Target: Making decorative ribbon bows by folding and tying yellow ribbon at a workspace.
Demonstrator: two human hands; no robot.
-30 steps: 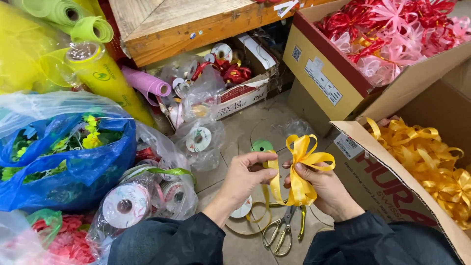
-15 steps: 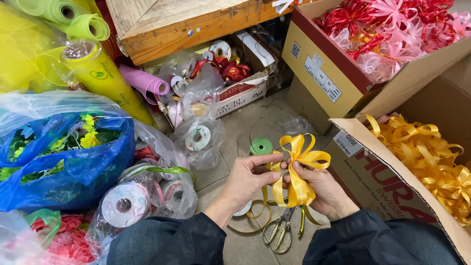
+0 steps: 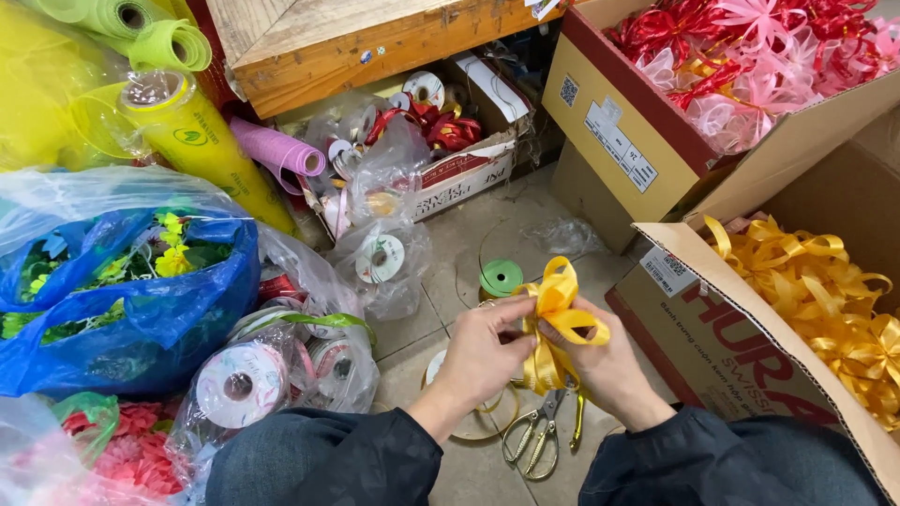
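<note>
Yellow ribbon bow (image 3: 558, 309) pinched between both hands, seemingly at its knot.

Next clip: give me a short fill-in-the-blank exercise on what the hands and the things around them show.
1. Both hands, left hand and right hand, hold a ribbon bow coloured ____.
2. On the floor below the hands lies a pair of ____ with gold handles.
3. The cardboard box on the right holds bows of ____ ribbon.
4. The small spool just above the hands is ____.

Missing words: yellow; scissors; yellow; green
</note>
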